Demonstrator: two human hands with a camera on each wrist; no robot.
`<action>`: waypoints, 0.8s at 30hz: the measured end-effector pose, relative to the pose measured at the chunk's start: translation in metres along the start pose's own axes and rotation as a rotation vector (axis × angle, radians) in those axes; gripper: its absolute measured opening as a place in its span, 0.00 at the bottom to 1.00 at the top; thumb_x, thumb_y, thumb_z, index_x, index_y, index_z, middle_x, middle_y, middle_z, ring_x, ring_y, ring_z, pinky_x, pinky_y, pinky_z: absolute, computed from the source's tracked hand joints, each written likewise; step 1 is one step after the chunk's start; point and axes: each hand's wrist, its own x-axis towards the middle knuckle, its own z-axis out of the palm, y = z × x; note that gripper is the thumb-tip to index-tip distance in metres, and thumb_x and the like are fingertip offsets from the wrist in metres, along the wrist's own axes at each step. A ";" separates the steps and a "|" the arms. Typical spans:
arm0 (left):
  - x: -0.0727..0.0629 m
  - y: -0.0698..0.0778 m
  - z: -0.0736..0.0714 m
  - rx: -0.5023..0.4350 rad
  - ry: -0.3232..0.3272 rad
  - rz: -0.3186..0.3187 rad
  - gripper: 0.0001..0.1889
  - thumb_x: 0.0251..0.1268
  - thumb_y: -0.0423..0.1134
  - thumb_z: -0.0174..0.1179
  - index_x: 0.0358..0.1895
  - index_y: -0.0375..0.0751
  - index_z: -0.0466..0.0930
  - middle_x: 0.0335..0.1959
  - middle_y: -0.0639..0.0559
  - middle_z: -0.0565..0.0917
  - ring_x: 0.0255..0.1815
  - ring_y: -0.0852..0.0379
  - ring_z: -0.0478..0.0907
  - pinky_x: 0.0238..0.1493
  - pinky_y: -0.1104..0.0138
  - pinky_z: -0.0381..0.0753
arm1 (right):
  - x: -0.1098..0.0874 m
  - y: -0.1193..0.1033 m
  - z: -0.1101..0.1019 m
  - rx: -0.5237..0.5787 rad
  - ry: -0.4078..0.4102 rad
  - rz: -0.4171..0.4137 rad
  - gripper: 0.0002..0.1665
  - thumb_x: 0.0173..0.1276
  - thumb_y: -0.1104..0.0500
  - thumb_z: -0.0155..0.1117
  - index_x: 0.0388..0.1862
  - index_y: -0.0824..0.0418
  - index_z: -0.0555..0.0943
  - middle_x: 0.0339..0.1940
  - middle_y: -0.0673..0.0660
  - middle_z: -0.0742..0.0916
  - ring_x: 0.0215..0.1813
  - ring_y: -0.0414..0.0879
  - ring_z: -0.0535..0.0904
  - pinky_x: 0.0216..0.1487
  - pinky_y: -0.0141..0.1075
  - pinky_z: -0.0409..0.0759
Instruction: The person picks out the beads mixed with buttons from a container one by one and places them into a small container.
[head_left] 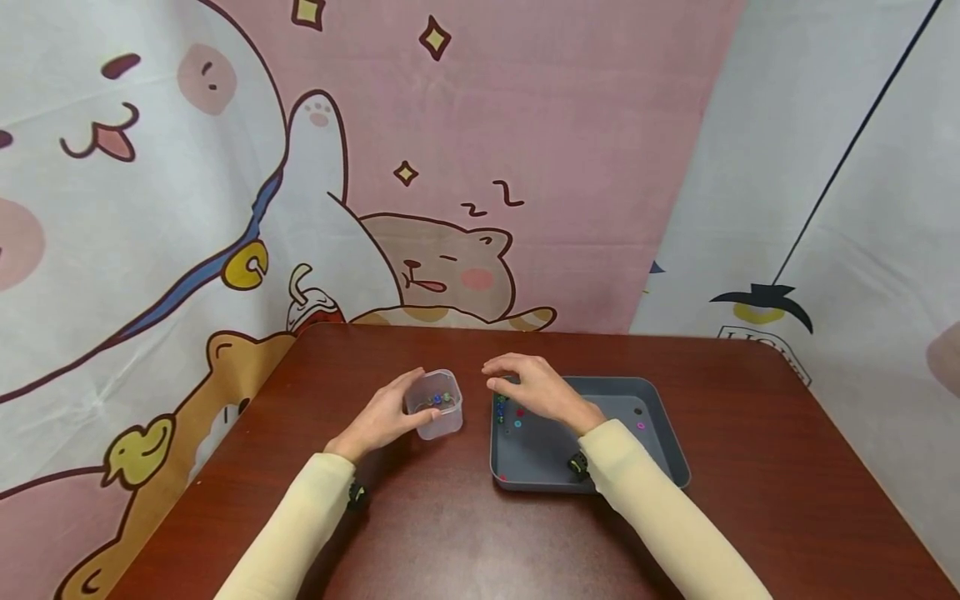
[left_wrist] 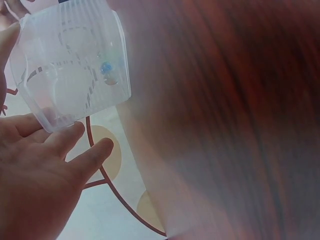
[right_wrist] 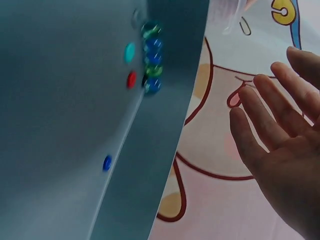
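Observation:
My left hand holds a small clear plastic box at the table's middle, thumb on its near side and fingers at the far side. A few glass marbles, one blue, lie inside the box in the left wrist view. Over the left rim of a grey tray hovers my right hand, palm down. Its fingers are spread and loosely bent, holding nothing. Several green and blue marbles line up along the tray's wall in the right wrist view.
Small flat pieces lie scattered in the tray: a red one, a turquoise one, a dark blue one and a pink ring. Behind the brown wooden table hangs a cartoon-print cloth.

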 end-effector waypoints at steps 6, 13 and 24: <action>0.000 -0.001 0.000 -0.008 -0.001 -0.001 0.48 0.63 0.58 0.72 0.79 0.34 0.62 0.78 0.39 0.66 0.73 0.41 0.70 0.71 0.45 0.69 | -0.005 0.012 -0.005 -0.036 -0.021 0.024 0.18 0.76 0.56 0.67 0.62 0.57 0.85 0.63 0.53 0.86 0.66 0.49 0.80 0.66 0.49 0.77; 0.000 -0.003 0.000 -0.009 0.001 0.008 0.48 0.64 0.57 0.71 0.79 0.35 0.62 0.78 0.38 0.66 0.72 0.40 0.70 0.71 0.45 0.70 | -0.007 0.026 -0.005 -0.074 -0.081 0.054 0.18 0.75 0.58 0.67 0.62 0.59 0.85 0.61 0.54 0.86 0.66 0.51 0.80 0.67 0.50 0.76; 0.000 -0.002 0.001 -0.009 0.003 0.011 0.48 0.64 0.58 0.71 0.79 0.36 0.62 0.78 0.39 0.67 0.71 0.41 0.71 0.70 0.45 0.71 | -0.009 0.042 0.001 -0.099 -0.150 0.097 0.19 0.74 0.60 0.68 0.62 0.59 0.85 0.62 0.56 0.86 0.65 0.53 0.81 0.64 0.51 0.78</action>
